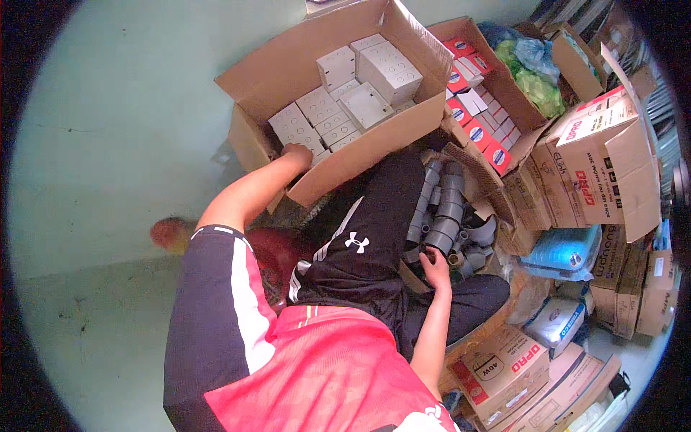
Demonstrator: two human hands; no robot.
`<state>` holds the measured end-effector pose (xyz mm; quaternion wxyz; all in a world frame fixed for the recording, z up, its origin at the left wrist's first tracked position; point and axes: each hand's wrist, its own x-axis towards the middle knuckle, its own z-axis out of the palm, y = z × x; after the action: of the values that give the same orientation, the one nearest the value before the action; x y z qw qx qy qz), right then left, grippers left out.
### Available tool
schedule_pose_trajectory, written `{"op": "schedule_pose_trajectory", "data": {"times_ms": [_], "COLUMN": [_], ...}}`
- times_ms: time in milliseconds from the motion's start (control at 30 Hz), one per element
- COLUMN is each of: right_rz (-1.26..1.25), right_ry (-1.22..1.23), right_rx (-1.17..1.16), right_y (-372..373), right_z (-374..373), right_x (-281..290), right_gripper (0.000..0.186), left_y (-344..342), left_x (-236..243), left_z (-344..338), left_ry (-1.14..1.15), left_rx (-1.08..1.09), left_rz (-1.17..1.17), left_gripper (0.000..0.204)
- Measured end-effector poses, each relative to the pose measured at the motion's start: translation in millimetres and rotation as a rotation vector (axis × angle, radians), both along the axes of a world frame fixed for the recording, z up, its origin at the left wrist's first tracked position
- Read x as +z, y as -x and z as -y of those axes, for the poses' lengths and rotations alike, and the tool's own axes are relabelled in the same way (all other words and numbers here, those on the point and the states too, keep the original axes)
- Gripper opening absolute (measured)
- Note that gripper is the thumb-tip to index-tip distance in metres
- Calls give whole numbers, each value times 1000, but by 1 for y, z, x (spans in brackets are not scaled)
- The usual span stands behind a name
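Note:
A large open cardboard carton holds several white square junction boxes, some stacked in the far right part. My left hand reaches into its near left corner, beside the white boxes. The fingers are bent down and mostly hidden, so any grip does not show. Between my legs is a pile of grey plastic pipe fittings, several lined up end to end in rows. At the near end of these rows is my right hand, its fingers apart and the tips close to or touching a fitting. I see nothing held in it.
Right of the carton stands another open box with red and white packets. Stacked cartons, a blue plastic-wrapped pack and more boxes line the right side. A pale wall rises at left.

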<state>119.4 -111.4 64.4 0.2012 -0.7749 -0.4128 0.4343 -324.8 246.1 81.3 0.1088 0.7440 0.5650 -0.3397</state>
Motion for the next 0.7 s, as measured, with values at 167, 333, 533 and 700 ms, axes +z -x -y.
{"op": "schedule_pose_trajectory", "data": {"times_ms": [167, 333, 533, 700], "right_rz": [2, -24, -1, -17], "right_ry": [-59, -11, -40, -60], "right_rx": [7, -8, -6, -46], "right_y": [1, 2, 6, 9], "right_z": [-1, -4, -6, -9], "right_x": [0, 1, 15, 24], "right_gripper": [56, 56, 55, 50], "left_y": [5, 4, -19, -71], "left_x": [-7, 6, 41, 128], "left_z": [-15, -19, -1, 28], "left_ry": [299, 395, -35, -497], "left_rx": [299, 324, 191, 143], "left_rz": [-59, 4, 163, 603], "left_gripper": [54, 51, 39, 28]}}
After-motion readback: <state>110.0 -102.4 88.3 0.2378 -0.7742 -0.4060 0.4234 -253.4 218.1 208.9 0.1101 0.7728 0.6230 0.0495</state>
